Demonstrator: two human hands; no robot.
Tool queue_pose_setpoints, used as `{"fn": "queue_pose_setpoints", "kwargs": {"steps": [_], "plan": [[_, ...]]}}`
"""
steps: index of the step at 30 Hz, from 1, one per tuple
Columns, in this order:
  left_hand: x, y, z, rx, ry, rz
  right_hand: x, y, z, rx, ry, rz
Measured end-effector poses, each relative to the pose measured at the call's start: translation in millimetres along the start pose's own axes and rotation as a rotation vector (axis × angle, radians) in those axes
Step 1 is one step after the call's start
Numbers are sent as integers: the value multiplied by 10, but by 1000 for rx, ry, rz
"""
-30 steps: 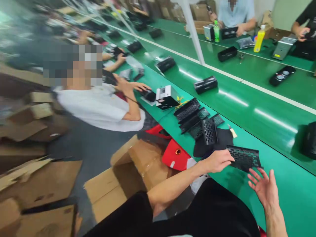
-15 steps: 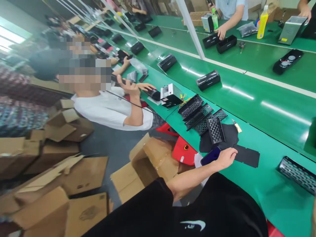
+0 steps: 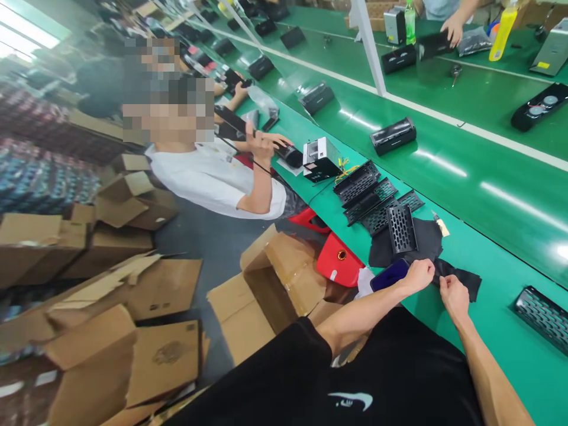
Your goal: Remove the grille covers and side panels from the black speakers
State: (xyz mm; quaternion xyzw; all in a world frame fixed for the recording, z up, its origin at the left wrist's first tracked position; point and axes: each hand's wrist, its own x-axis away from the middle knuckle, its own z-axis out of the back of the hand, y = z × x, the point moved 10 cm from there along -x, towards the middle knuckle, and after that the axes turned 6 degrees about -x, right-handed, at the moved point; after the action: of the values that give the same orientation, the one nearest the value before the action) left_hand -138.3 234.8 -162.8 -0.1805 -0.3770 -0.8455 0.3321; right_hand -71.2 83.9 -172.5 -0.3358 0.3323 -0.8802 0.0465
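Note:
My left hand [image 3: 419, 276] is closed, its fingertips pinching the near-left edge of a thin black sheet [image 3: 471, 283]. Close to its right, my right hand [image 3: 455, 297] pinches the same sheet, which is now creased and partly lifted. More black sheet material [image 3: 429, 234] lies flat just beyond my hands. On it rests a black perforated speaker grille [image 3: 402, 229], with several more grilles [image 3: 357, 182] stacked to the left. A dark phone [image 3: 390, 274] lies beside my left wrist. At the right edge is another perforated grille [image 3: 542, 316].
A small cutter with a pale handle [image 3: 441, 225] lies beyond the sheets. A silver-and-black box [image 3: 320, 158] stands near a co-worker in white [image 3: 217, 177]. Black speaker housings [image 3: 393, 136] sit on the green belt. Open cartons [image 3: 275, 284] and a red stool [image 3: 339, 260] are at left.
My right hand has come in from the right and taken hold of the black sheet beside my left hand. The flat sheet is now creased. Across the belt, a co-worker's hand has moved a black housing.

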Motion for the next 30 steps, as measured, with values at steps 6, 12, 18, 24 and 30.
{"fn": "queue_pose_setpoints", "kwargs": {"steps": [6,12,18,24,30], "plan": [[15,29,-77,-54,-35,15,133,283,541,-239,179,-50],[-17,16,-52,-88,-51,14,577,858,1728,-730,522,-70],[-72,193,42,-48,-69,-8,954,1029,2263,-1064,558,-44],[201,1290,-549,701,-505,-200,1006,637,1952,-1358,280,-36],[374,1738,-961,822,-605,-236,872,915,1856,-1447,224,-56]]}}
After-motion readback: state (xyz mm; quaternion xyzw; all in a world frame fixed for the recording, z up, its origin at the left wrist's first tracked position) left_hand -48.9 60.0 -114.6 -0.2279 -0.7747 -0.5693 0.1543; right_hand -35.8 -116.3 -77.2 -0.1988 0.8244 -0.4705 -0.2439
